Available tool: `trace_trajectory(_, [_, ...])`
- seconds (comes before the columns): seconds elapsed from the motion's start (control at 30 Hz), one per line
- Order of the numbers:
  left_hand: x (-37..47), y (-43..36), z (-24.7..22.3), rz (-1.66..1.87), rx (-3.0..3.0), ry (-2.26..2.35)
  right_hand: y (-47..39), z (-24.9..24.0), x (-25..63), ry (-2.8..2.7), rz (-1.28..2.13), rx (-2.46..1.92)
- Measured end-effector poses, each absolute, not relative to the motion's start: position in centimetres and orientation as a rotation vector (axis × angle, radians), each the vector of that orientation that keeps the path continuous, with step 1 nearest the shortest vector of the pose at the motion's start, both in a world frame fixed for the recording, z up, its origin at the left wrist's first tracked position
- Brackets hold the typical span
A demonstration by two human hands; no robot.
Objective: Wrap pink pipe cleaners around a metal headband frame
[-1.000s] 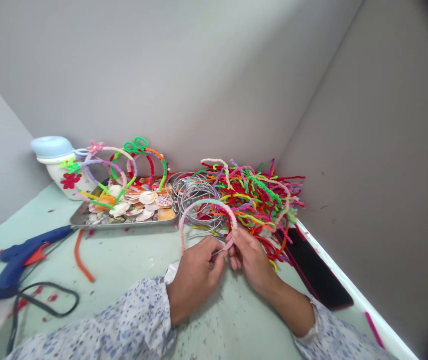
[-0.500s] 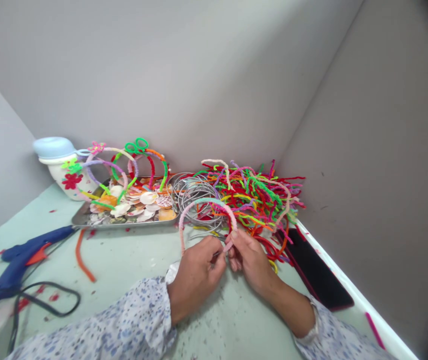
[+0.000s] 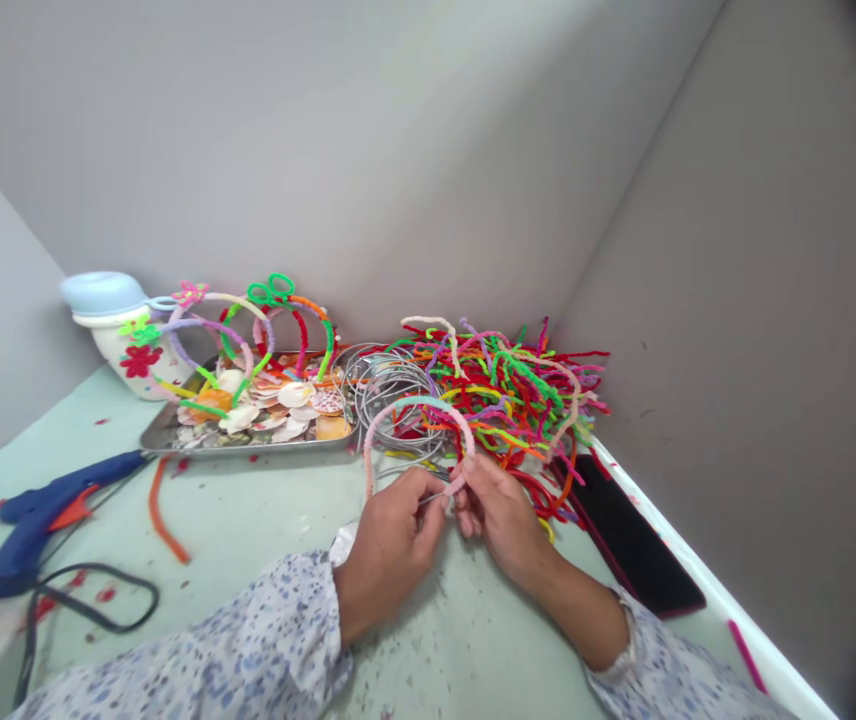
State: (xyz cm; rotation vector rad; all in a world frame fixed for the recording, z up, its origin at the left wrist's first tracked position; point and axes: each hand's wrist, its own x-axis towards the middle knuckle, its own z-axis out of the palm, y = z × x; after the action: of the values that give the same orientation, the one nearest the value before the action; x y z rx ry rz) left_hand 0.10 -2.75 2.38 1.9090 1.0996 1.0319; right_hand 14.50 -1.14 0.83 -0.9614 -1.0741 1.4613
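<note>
A headband (image 3: 422, 401) wound with fuzzy pipe cleaner in peach, mint and pink arches upright between my hands. My left hand (image 3: 392, 545) is closed around its lower left side, with thumb and forefinger pinched near a thin bare wire. My right hand (image 3: 504, 515) pinches the right side, where a pink pipe-cleaner end (image 3: 455, 485) shows between the fingertips. The headband's left end is hidden behind my left hand. Just behind it lie coiled silver wire hoops (image 3: 387, 385) and a heap of coloured pipe cleaners (image 3: 525, 385).
A metal tray (image 3: 248, 452) of shells carries several finished headbands (image 3: 327, 325). Behind its left end stands a white cup with a blue lid (image 3: 104, 293). A blue glue gun (image 3: 42, 515) with its cord lies left; a black phone (image 3: 634, 545) lies right, near the table edge.
The headband's left side has shifted slightly to the right. My left fingers have moved a little, and more of the bare wire shows. My right hand keeps its pinch.
</note>
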Motion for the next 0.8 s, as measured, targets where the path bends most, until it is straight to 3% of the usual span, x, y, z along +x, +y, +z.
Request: trace_trajectory(0.8, [0.04, -2.64, 2.37, 1.020, 1.890, 1.141, -1.18, 0.62, 14.85, -1.119, 1.520, -0.915])
